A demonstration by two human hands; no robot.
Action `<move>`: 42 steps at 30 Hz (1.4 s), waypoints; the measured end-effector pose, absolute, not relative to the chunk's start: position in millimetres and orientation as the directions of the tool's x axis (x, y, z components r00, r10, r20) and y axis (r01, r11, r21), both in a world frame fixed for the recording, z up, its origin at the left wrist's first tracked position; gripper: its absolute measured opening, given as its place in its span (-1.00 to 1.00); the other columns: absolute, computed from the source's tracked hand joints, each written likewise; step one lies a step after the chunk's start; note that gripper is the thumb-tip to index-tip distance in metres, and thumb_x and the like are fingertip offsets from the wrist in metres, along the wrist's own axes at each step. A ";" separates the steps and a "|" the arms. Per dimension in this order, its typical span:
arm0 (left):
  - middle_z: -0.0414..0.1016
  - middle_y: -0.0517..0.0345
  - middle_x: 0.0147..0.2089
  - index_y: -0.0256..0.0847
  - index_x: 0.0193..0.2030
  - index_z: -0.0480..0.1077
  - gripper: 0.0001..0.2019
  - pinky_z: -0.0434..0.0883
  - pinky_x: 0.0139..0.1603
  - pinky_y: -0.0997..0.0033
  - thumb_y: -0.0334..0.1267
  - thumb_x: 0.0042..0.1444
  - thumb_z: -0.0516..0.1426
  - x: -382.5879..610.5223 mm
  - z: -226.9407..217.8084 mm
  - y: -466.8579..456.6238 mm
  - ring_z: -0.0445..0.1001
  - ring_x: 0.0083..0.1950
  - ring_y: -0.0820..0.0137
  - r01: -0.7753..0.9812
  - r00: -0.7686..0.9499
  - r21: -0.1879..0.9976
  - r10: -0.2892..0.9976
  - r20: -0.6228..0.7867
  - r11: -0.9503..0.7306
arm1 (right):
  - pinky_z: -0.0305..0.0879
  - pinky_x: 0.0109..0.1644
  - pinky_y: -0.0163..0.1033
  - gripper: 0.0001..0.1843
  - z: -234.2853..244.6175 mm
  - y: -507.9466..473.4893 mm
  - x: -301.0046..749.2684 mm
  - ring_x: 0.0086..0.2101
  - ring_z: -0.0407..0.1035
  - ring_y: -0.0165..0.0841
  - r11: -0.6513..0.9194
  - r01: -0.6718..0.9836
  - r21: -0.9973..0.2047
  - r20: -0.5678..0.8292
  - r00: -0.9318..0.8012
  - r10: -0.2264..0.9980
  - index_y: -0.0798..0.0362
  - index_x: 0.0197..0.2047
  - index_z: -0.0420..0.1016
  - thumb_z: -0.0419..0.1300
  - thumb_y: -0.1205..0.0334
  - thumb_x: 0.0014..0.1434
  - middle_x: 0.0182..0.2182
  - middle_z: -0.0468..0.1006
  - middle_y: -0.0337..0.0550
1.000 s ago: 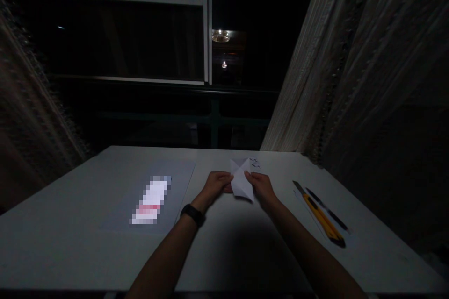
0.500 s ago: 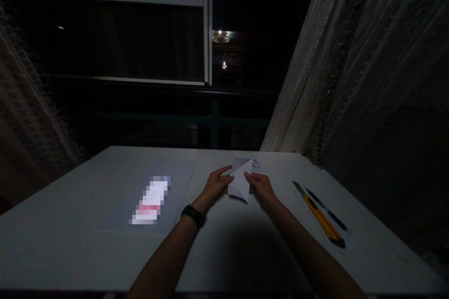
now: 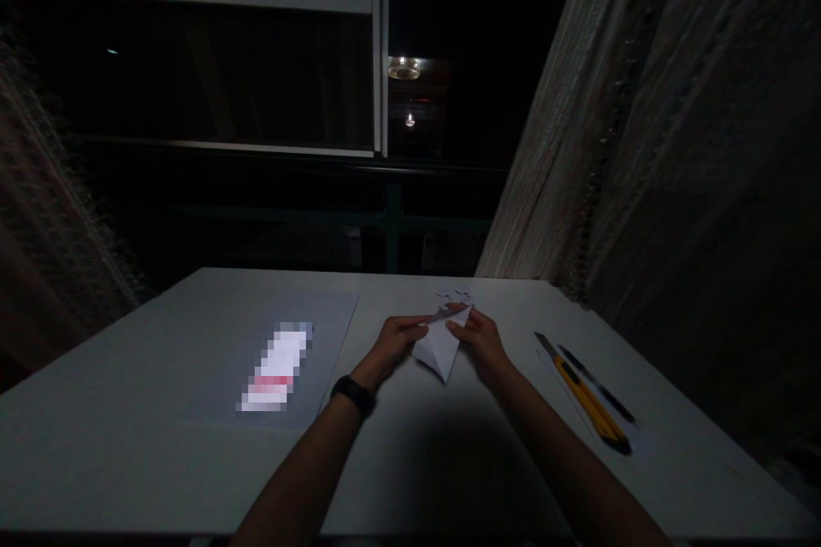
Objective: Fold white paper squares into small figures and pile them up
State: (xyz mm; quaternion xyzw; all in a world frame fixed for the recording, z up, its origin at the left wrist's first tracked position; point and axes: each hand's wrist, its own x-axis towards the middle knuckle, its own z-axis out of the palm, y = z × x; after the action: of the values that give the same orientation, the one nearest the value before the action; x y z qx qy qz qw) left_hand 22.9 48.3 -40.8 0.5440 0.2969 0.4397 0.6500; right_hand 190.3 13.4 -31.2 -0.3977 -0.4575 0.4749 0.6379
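A small folded piece of white paper (image 3: 439,345) is held up over the table between both hands, with a corner pointing down toward me. My left hand (image 3: 396,342) pinches its left edge, thumb on the near face. On the other side my right hand (image 3: 480,337) grips the right edge, its thumb also on the face and the fingers partly hidden behind. Just beyond the hands, small paper scraps with dark marks (image 3: 457,295) lie on the table. A dark band circles my left wrist.
On the white table (image 3: 160,479), a large sheet (image 3: 339,333) lies at left with a bright, pixelated rectangle (image 3: 279,363) on it. A yellow box cutter (image 3: 587,397), blade out, and a dark pen (image 3: 596,382) lie at right. Curtains (image 3: 545,137) flank the dark window behind.
The paper has been tilted and turned, so a corner now points down where a flat edge was. Both hands stay on it, and more of the scraps behind show.
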 end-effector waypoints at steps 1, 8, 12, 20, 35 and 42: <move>0.51 -0.08 -0.26 -0.34 -0.09 0.43 -0.56 0.26 -0.37 0.44 -0.24 -0.17 0.23 23.0 -39.6 47.0 0.41 -0.37 0.38 -0.257 0.444 0.966 0.891 0.091 0.029 | 0.29 -0.25 -0.17 -0.56 -31.7 14.0 190.7 -0.37 0.42 -0.24 0.231 -0.245 -0.941 0.203 0.136 0.970 0.10 -0.24 0.49 0.35 0.20 -0.28 -0.37 0.57 -0.10; 0.53 -0.07 -0.30 -0.37 -0.27 0.51 -0.71 0.33 -0.31 0.42 -0.29 -0.20 0.21 21.6 -34.1 42.0 0.44 -0.32 0.33 -0.210 0.458 0.976 0.887 0.050 0.054 | 0.29 -0.24 -0.17 -0.77 -39.5 19.5 193.9 -0.37 0.42 -0.24 0.229 -0.147 -0.962 0.202 0.175 0.964 0.09 -0.44 0.55 0.29 0.32 -0.30 -0.46 0.57 -0.14; 0.53 -0.08 -0.27 -0.35 -0.18 0.47 -0.63 0.34 -0.29 0.42 -0.22 -0.17 0.23 22.7 -31.3 40.7 0.45 -0.30 0.33 -0.246 0.456 0.969 0.883 0.115 0.001 | 0.29 -0.18 -0.12 -0.75 -38.1 18.8 194.3 -0.33 0.42 -0.20 0.268 -0.054 -0.962 0.259 0.137 0.956 0.09 -0.40 0.56 0.28 0.32 -0.29 -0.42 0.57 -0.11; 0.53 -0.09 -0.31 -0.38 -0.21 0.48 -0.58 0.34 -0.28 0.38 -0.17 -0.23 0.27 28.9 -36.5 44.9 0.46 -0.31 0.31 -0.147 0.358 0.980 0.916 0.182 -0.137 | 0.29 -0.18 -0.12 -0.70 -34.9 16.2 189.9 -0.34 0.44 -0.21 0.302 -0.020 -0.953 0.298 0.109 0.948 0.09 -0.36 0.53 0.30 0.22 -0.26 -0.39 0.57 -0.10; 0.54 -0.05 -0.39 -0.36 -0.24 0.50 -0.65 0.32 -0.41 0.43 -0.19 -0.18 0.23 28.4 -37.5 43.5 0.46 -0.37 0.29 -0.015 0.348 0.980 0.918 0.191 -0.198 | 0.28 -0.36 -0.23 -0.73 -41.1 18.6 185.4 -0.44 0.39 -0.27 0.314 0.034 -0.949 0.311 0.268 0.912 0.03 -0.48 0.30 0.26 0.10 -0.21 -0.49 0.52 -0.16; 0.54 -0.07 -0.34 -0.37 -0.29 0.50 -0.70 0.35 -0.32 0.41 -0.22 -0.17 0.23 28.6 -40.6 47.7 0.47 -0.34 0.30 -0.072 0.323 0.985 0.931 0.171 -0.156 | 0.17 -0.41 -0.32 -0.68 -38.1 9.8 181.9 -0.50 0.27 -0.39 0.343 0.034 -0.939 0.339 0.272 0.901 0.08 -0.52 0.40 0.13 -0.04 -0.04 -0.58 0.42 -0.24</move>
State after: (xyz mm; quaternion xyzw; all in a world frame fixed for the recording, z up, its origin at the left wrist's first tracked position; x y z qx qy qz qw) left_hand 28.6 47.7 -40.6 0.6046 0.3551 0.4606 0.5442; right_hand 181.9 9.8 -38.1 -0.4654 -0.5021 0.3345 0.6476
